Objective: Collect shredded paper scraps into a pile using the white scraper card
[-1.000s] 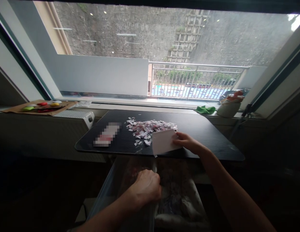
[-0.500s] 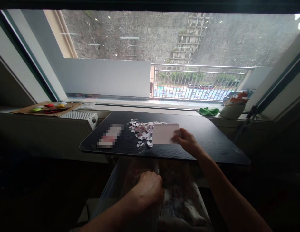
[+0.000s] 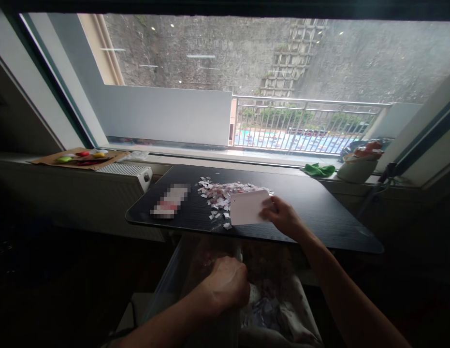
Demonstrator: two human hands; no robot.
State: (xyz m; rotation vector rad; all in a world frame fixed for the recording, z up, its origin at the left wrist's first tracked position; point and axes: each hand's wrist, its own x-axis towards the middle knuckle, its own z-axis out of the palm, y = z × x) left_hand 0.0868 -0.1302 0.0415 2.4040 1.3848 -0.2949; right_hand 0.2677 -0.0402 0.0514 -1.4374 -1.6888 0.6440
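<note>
My right hand [image 3: 283, 216] is closed on the right edge of a thin white card [image 3: 248, 208] with a small hole in its left corner. The card stands tilted on the dark table [image 3: 312, 212], against the near side of a pile of small paper scraps [image 3: 219, 194]. Below the table's front edge, my left hand [image 3: 226, 280] makes a fist around the rim of a clear plastic bag [image 3: 170, 278]. Its fingertips are hidden. More pale scraps [image 3: 263, 309] lie beneath the table, beside that hand, in a dim cloth-like lining.
A blurred-out pale packet [image 3: 171, 200] lies at the table's left. On the sill are a brown board [image 3: 50, 162] with colourful items, a green cloth [image 3: 319, 169] and a pale pot [image 3: 357, 169]. A radiator [image 3: 101, 193] stands left, below the window.
The white card has come a little nearer to me and tilted, and scraps now show behind its upper right. My left hand keeps its grip on the bag. The view has shifted slightly.
</note>
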